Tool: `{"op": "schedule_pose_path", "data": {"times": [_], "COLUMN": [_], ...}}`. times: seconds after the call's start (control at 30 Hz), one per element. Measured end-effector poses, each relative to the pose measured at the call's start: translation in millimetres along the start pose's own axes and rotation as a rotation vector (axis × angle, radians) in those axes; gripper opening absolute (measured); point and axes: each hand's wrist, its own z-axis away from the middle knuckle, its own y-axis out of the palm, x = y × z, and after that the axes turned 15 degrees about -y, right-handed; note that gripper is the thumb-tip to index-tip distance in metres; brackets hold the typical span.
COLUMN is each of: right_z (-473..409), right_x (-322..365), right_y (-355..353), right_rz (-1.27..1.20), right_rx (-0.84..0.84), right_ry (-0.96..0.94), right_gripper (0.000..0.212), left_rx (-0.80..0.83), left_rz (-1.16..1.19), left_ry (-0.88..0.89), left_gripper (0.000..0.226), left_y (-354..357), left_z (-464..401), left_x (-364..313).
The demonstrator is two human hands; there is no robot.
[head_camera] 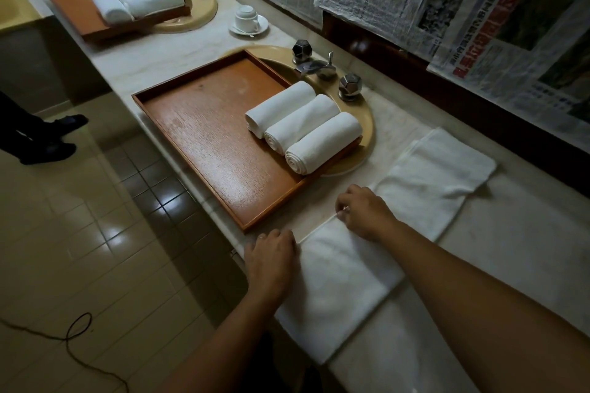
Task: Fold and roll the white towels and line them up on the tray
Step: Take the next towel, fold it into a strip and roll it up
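Marble counter [198, 51]: both hands pinching flat towel [341, 281] end edge

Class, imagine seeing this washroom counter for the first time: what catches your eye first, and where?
Three rolled white towels lie side by side at the far right end of the wooden tray set over the basin. Nearer, the left hand and right hand rest on a folded towel on the counter.

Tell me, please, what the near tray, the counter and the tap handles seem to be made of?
Near tray: probably wood or wood-look laminate, orange-brown with visible grain and a semi-gloss sheen.
Counter: looks like polished pale stone, perhaps marble, with faint veining.
Tap handles: apparently metal, chrome-like; their faceted faces reflect light and dark sharply.
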Motion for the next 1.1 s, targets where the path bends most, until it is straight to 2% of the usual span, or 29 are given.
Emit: {"op": "schedule_pose_path", "data": {"times": [0.13, 0.23, 0.3, 0.37, 0.53, 0.63, 0.8, 1.0, 1.1], "right_z": [5, 17, 22, 20, 13, 12, 7, 6, 11], "right_x": [8, -3, -9, -11, -16, -18, -19, -14, -15], "right_y": [3, -3, -4, -2, -10, -11, -15, -12, -9], "right_rz": [0.010, -0.073, -0.104, -0.113, -0.053, 0.044, 0.026, 0.097, -0.040], "right_rx": [-0.111, -0.248, -0.222, -0.173, -0.010, 0.032, 0.034, 0.009, -0.098], "right_ry": [0.020, 0.197, 0.265, 0.203, 0.089, 0.030, 0.037, 0.070, 0.129], "right_gripper": [0.013, 0.022, 0.025, 0.025, 0.037, 0.024, 0.007, 0.010, 0.014], "left_rx": [0.019, 0.081, 0.135, 0.167, 0.095, 0.072, 0.068, 0.074, 0.000], "left_rz": [-0.067, -0.180, -0.218, -0.182, -0.123, -0.096, -0.060, -0.080, -0.157], "left_ry": [-0.049, -0.063, -0.038, -0.006, 0.081, 0.082, 0.087, 0.042, 0.190], "left_gripper": [0.012, 0.009, 0.010, 0.013, 0.020, 0.015, 0.012, 0.010, 0.019], "left_y": [-9, -25, -30, -28, -11, -7, -7, -11, -11], "left_z": [-1, -8, -13, -15, -14, -13, -11, -11, -13], "left_x": [3, 9, 8, 0, -23, -26, -24, -22, -29]}}
